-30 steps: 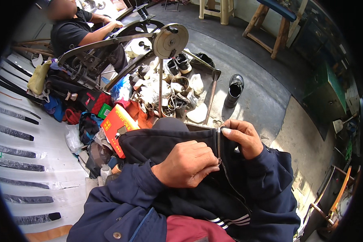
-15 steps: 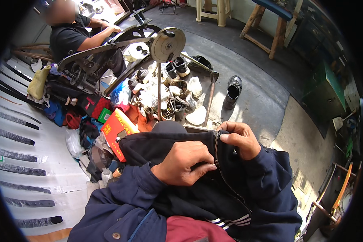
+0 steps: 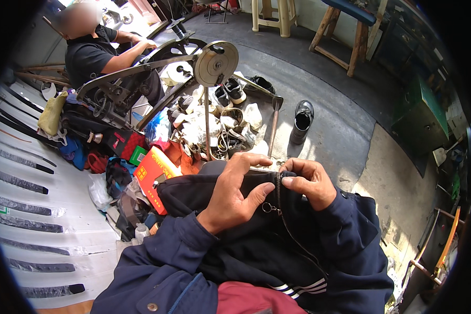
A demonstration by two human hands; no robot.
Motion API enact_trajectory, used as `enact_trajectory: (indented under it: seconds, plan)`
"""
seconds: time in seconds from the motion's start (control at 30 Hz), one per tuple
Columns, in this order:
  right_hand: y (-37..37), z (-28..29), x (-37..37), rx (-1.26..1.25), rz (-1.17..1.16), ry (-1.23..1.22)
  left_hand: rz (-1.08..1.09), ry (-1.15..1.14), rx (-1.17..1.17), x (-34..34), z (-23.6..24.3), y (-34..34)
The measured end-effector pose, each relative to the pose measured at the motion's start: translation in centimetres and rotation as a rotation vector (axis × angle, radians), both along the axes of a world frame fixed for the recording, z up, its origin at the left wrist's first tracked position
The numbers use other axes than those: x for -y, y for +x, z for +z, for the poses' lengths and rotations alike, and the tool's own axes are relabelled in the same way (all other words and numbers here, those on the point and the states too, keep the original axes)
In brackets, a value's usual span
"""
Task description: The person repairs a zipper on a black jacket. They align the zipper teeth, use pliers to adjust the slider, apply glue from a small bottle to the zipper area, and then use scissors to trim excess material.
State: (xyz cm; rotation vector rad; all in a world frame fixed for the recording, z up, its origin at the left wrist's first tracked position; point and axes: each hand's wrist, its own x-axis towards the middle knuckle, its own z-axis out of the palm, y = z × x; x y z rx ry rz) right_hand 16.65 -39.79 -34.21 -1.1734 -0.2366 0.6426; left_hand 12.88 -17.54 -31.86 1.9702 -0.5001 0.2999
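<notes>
Across my lap lies a black jacket (image 3: 246, 256) with white stripes and a metal zipper (image 3: 283, 215). A ring-shaped zipper pull (image 3: 269, 208) hangs from the slider partway down the teeth. My right hand (image 3: 311, 183) pinches the top end of the zipper and the fabric edge between thumb and fingers. Just left of the zipper is my left hand (image 3: 235, 193), its thumb and index finger spread apart with nothing between them. Its lower fingers are partly hidden behind the hand.
A shoe-repair sewing machine with a round handwheel (image 3: 215, 63) stands ahead, with a seated person (image 3: 97, 49) beyond it. Piled shoes (image 3: 233, 123), a red box (image 3: 154, 175) and a single black shoe (image 3: 302, 121) lie on the floor. A green cabinet (image 3: 421, 112) stands right.
My left hand has let go of the zipper pull, opened its fingers and moved slightly up. The pull ring now shows. My right hand keeps its pinch at the zipper's top.
</notes>
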Motion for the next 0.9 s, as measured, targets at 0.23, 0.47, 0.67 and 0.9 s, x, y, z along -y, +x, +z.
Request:
enact_trajectory:
  seconds: [0.23,0.47,0.67,0.9]
  plan:
    - [-0.4,-0.4,-0.4,0.056,-0.035,-0.107,-0.206,-0.415,-0.593,-0.5,-1.2,-0.3]
    - [-0.5,0.1,-0.8,0.004,-0.059,-0.038,-0.246,-0.578,-0.751,-1.1,-1.8,-0.2]
    - [-0.3,0.3,-0.7,-0.116,-0.016,0.030,-0.336,-0.730,-0.851,-1.8,-2.7,0.1]
    - [0.0,-0.6,-0.5,-0.132,0.026,0.038,-0.391,-0.788,-0.926,-1.9,-3.1,0.2]
